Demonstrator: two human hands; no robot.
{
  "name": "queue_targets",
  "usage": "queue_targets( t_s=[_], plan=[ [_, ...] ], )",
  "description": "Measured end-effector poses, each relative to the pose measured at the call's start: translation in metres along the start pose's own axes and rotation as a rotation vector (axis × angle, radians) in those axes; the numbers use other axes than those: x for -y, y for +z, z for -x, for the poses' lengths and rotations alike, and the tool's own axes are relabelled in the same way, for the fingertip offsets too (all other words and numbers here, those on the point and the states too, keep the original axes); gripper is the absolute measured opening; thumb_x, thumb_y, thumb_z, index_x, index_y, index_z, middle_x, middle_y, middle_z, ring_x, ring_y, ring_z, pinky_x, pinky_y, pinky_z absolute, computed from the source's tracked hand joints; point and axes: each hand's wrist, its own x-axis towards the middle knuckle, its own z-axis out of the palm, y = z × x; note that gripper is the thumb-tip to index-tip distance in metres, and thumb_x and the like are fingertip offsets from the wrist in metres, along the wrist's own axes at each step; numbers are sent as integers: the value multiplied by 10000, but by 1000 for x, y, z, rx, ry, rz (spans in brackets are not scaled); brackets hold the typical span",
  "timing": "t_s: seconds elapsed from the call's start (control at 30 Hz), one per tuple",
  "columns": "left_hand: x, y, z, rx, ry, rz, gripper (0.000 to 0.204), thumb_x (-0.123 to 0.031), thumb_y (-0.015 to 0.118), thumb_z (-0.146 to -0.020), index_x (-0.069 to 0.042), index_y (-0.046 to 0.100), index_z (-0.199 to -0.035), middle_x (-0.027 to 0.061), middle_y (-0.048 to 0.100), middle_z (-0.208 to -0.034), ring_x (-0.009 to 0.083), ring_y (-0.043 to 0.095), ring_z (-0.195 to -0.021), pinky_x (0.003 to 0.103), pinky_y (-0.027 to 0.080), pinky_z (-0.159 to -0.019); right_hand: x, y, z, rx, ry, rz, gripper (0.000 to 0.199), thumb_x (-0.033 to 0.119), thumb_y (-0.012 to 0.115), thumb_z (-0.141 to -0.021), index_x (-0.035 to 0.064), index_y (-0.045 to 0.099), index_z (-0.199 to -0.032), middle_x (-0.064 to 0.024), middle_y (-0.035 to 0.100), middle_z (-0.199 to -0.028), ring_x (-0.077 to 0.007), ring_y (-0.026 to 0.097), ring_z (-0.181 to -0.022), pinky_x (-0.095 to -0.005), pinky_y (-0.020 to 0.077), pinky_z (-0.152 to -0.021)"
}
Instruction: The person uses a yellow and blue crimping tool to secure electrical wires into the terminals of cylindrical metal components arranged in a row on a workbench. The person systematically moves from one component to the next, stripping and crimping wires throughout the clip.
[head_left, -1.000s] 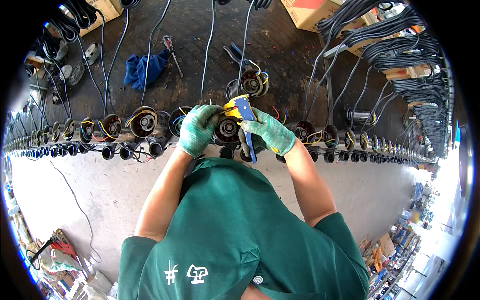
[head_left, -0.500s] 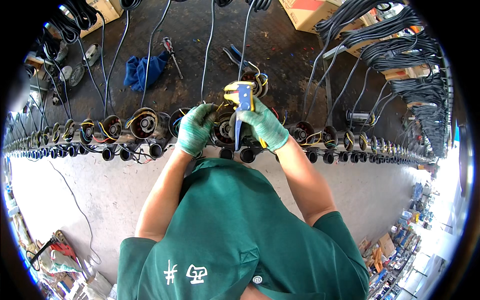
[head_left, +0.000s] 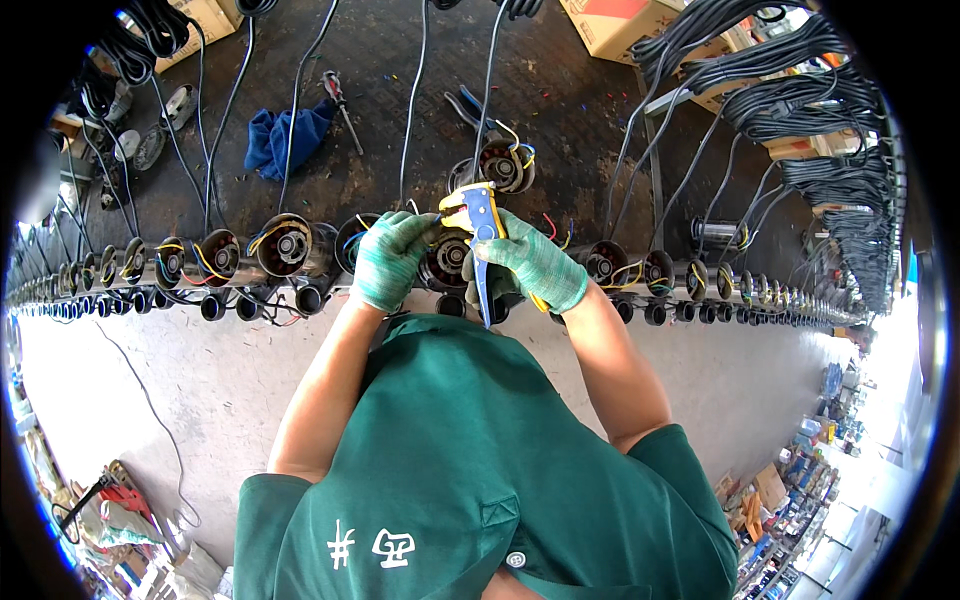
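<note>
My right hand (head_left: pixel 540 262), in a green knit glove, grips a wire stripper (head_left: pixel 474 212) with a blue and yellow body. Its jaws point left, close to the fingertips of my left hand (head_left: pixel 388 262). That hand, gloved alike, is closed in a pinch on a thin wire, mostly hidden by the fingers and the jaws. Just below the jaws, between both hands, an open motor housing (head_left: pixel 446 262) shows its round inside. Another motor housing (head_left: pixel 357 240) with blue and yellow wires stands left of my left hand.
Rows of similar motors (head_left: pixel 284 248) line the bench edge on both sides. Black cables (head_left: pixel 408 130) run up from them to hanging coils. Farther back lie a blue cloth (head_left: pixel 288 140), a screwdriver (head_left: pixel 340 105), pliers (head_left: pixel 468 108) and a separate motor (head_left: pixel 500 170). Cardboard boxes (head_left: pixel 610 28) stand behind.
The wire stripper has come down and turned, so its jaws now meet my left fingertips. My right hand has shifted slightly down and right; my left hand has barely moved.
</note>
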Motion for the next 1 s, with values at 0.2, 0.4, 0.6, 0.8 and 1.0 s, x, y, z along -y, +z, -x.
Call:
queue_targets(
  t_s=[0.2,0.4,0.6,0.8,1.0],
  plan=[
    [4,4,1,-43,111,-79,202,-65,785,-848,-37,769,-1048,130,684,-865,368,637,-842,469,518,-752,-6,-3,-1,32,94,-52,597,212,676,-1034,76,474,-1579,-35,657,-1226,-104,667,-908,-283,578,-847],
    [3,1,0,-6,121,-110,188,-26,784,-850,-6,754,-1034,152,702,-914,384,655,-863,465,533,-756,-3,-6,-6,33,-21,174,549,172,638,-1059,74,478,-1575,-21,661,-1233,-86,660,-926,-286,570,-858],
    [4,3,0,-10,123,-128,197,-48,800,-837,-10,751,-1024,150,699,-900,388,648,-860,473,527,-754,7,-6,-11,27,53,251,509,163,584,-1073,66,483,-1561,-47,674,-1253,-68,646,-947,-285,560,-865],
    [9,10,3,-120,-22,-34,191,-105,791,-874,-23,777,-1046,169,735,-936,394,684,-878,463,555,-775,20,4,-22,-90,252,113,507,126,549,-1037,75,484,-1537,-117,663,-1306,-166,708,-976,-344,597,-858],
    [11,7,0,-104,-98,33,181,-127,785,-927,-10,790,-1065,195,759,-955,379,728,-870,420,577,-780,19,2,-21,-172,-54,-253,733,278,694,-983,28,382,-1598,-181,718,-978,-308,740,-783,-448,639,-726]
  ],
)
